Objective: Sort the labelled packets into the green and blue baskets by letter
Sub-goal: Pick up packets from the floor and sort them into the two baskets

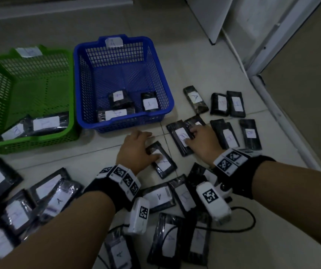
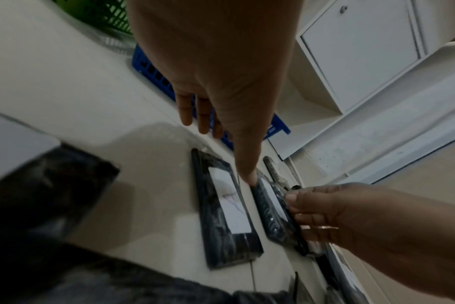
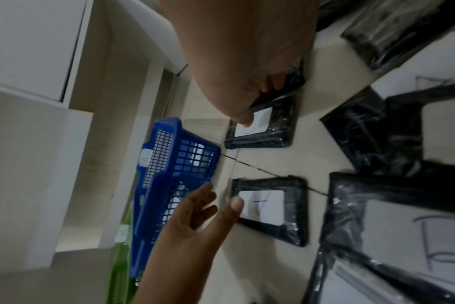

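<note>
We see both forearms reaching forward and down, each wrist strapped with a black band carrying white coded markers. Our left hand (image 1: 136, 146) lies palm-down with fingers spread and nearly straight, thumb extended to the right. Our right hand (image 1: 201, 139) also faces palm-down, its fingers bent and its thumb pressing downward.
</note>
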A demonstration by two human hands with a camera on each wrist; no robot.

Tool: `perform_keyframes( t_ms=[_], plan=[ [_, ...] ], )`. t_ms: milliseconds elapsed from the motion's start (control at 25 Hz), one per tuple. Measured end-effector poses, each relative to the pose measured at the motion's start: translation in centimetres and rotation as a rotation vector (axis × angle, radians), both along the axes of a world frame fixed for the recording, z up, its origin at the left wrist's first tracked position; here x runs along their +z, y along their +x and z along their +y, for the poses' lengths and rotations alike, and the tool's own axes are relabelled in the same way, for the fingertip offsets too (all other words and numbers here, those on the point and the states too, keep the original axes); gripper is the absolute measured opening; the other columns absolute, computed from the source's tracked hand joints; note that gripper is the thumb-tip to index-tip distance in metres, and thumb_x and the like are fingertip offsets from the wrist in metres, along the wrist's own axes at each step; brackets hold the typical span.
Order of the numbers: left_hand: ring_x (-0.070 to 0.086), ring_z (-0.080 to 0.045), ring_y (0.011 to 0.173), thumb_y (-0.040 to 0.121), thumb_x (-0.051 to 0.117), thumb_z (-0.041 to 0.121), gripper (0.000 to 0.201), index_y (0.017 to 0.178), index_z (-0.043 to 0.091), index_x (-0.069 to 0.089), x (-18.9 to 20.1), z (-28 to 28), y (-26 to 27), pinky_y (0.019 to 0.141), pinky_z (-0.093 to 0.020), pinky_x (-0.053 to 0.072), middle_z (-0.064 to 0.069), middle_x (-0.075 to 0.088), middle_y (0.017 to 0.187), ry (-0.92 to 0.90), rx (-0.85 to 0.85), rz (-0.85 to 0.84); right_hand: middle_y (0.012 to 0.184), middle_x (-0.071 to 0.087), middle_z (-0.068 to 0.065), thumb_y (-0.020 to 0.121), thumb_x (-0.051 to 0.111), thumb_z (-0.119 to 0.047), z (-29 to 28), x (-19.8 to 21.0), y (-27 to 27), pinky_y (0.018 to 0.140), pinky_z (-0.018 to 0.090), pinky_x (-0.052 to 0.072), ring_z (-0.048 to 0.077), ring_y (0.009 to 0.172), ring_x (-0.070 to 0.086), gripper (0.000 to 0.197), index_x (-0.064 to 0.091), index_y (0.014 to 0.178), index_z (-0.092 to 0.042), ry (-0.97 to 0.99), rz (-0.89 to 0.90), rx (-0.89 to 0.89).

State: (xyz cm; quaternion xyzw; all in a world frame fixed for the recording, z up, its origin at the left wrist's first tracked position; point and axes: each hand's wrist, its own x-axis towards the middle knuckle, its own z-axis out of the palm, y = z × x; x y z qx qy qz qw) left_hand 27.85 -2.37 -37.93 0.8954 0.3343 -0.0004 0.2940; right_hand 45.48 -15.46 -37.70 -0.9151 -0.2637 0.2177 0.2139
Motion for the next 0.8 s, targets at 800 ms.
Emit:
perform_keyframes(
  t_ms=[800],
  plan=[
    [0.065, -0.024, 0.086, 0.084, 0.066, 0.015, 0.022, 0.093, 0.030, 0.053, 8.1, 8.2, 2.2, 0.078, -0.041, 0.057, -0.006, 0.064, 0.092, -0.443, 0.296, -0.559, 0.078, 0.064, 0.013, 0.088, 0.057, -0.012, 0.8, 4.5, -4.8, 0.062, 0.051, 0.058, 0.032, 0.062, 0.063, 0.007, 0.062, 0.090, -0.008, 0.280, 0.518, -0.169]
  ],
)
